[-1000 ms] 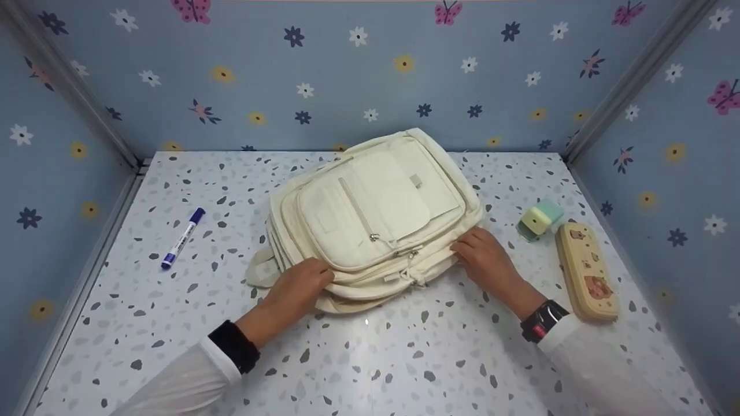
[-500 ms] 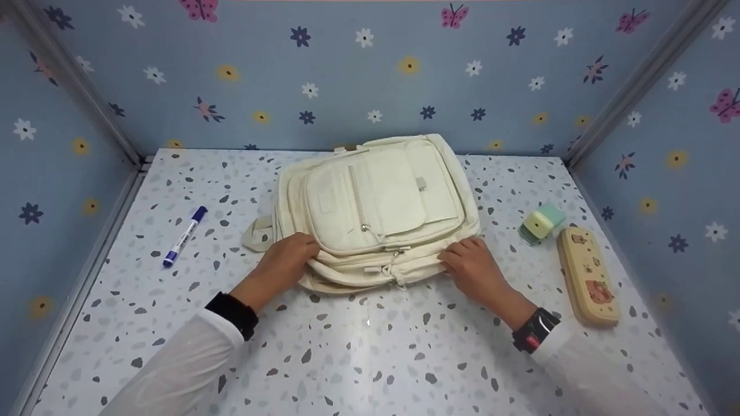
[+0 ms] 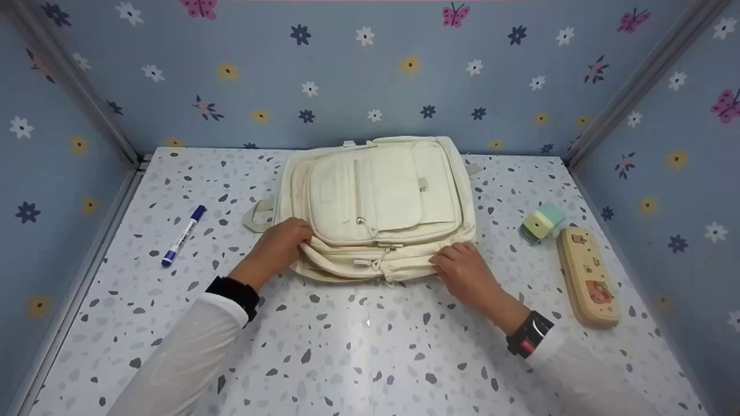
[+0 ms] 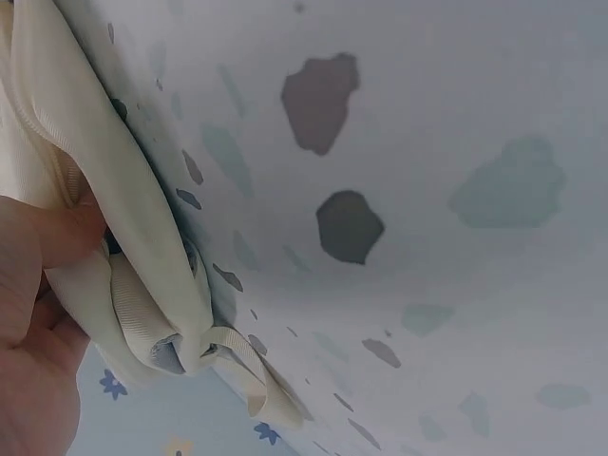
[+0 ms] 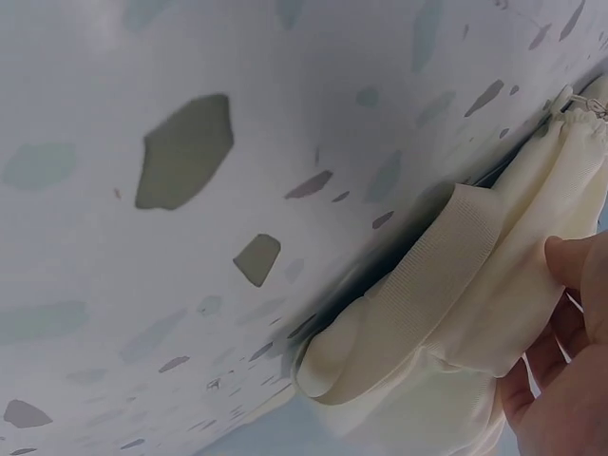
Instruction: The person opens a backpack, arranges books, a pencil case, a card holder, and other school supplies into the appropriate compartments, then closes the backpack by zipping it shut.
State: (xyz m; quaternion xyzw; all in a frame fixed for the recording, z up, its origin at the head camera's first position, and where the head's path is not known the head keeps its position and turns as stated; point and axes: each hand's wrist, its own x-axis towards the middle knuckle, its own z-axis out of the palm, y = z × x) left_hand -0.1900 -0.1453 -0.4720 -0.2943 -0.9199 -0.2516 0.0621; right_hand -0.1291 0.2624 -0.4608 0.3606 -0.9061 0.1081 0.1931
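A cream backpack (image 3: 393, 190) lies flat on the speckled table, its front pockets facing up and its zipped side toward me. My left hand (image 3: 281, 244) pinches the fabric at its near left corner; in the left wrist view the thumb (image 4: 71, 228) presses into a fold of the cloth. At the near right side my right hand (image 3: 465, 271) grips the bag's edge. In the right wrist view that hand's thumb (image 5: 570, 261) lies on the cream fabric, above a wide strap (image 5: 446, 275). The bag's underside is hidden.
A blue-capped marker (image 3: 184, 236) lies at the left of the table (image 3: 370, 358). To the right are a small green and yellow block-like object (image 3: 540, 224) and a cream pencil case (image 3: 588, 277) with bear pictures. Flowered walls (image 3: 347, 69) enclose the back and sides.
The backpack has turned on the table, its near edge swinging away from me until it lies nearly straight. Both hands have moved with it, keeping their hold.
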